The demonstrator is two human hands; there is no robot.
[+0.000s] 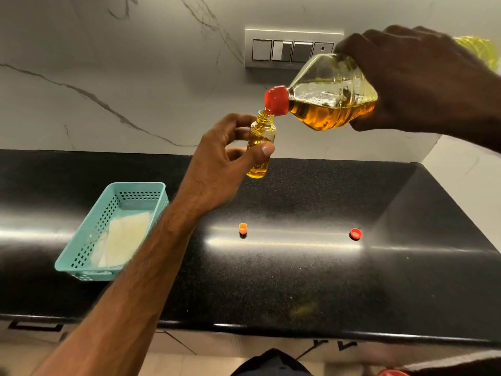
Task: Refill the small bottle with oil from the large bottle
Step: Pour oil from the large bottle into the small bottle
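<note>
My left hand (222, 164) holds the small clear bottle (260, 147) upright above the black counter, thumb and fingers pinching its body. The bottle is uncapped and mostly full of amber oil. My right hand (423, 85) grips the large oil bottle (328, 96), tipped to the left with its red spout (276, 100) right over the small bottle's mouth. A thin stream of oil runs from the spout into the small bottle. A small orange cap (243, 228) and a red cap (355, 233) lie on the counter below.
A teal perforated basket (81, 256) with folded white tissue stands on the left of the black counter (298, 280). A switch panel (287, 48) is set in the marble wall behind. The counter's front edge runs along the bottom.
</note>
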